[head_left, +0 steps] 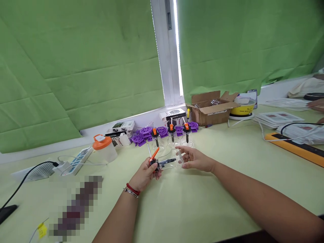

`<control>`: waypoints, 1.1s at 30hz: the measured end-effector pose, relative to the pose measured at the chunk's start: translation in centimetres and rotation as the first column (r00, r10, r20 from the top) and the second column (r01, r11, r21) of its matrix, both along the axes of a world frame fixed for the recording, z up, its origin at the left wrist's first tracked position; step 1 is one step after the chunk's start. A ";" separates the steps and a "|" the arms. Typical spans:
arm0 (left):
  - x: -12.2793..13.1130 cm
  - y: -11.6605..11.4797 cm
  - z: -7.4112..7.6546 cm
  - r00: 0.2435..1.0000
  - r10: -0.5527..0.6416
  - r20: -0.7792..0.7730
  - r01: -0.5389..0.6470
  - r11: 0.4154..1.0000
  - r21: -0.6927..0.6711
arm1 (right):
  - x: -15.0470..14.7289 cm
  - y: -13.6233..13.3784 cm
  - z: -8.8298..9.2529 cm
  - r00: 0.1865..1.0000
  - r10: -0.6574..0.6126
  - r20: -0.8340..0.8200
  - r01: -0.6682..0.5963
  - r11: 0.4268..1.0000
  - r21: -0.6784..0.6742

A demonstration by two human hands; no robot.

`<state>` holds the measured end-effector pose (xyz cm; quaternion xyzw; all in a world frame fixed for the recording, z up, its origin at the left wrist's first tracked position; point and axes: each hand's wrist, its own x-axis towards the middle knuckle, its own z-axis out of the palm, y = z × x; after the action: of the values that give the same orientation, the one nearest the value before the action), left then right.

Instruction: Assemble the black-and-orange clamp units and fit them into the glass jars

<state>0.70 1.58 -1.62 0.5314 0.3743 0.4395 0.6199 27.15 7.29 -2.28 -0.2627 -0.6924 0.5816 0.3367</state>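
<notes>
A clear bell-shaped container [165, 156] with a black stem inside and a black-and-orange top lies sideways between my two hands, above the table. My left hand [147, 172] is closed around its black top, below the raised orange lever. At the wide clear base, my right hand [196, 159] curves its thumb and fingers about the rim. Behind them stand three similar clear containers, the left one [155, 135], the middle one [172, 131] and the right one [187, 130], each with an orange-and-black top.
Purple plastic parts [146, 132] lie behind the containers, near an open cardboard box [211, 113]. An orange-lidded jar [105, 148] and a power strip [82, 158] stand left. An orange-and-black bar [296, 146] and stacked white sheets [278, 118] lie right. A co-worker's hand [316, 105] shows there.
</notes>
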 end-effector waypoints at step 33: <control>0.0 0.0 0.5 0.988 0.028 -0.153 -0.018 0.998 0.066 | -1.1 -0.1 -0.5 0.998 -0.005 -0.055 -0.011 0.957 -0.289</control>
<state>0.70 1.60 -1.15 0.5793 0.4129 0.4162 0.5663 26.00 7.17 -2.79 -0.2921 -0.5905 0.6842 0.3128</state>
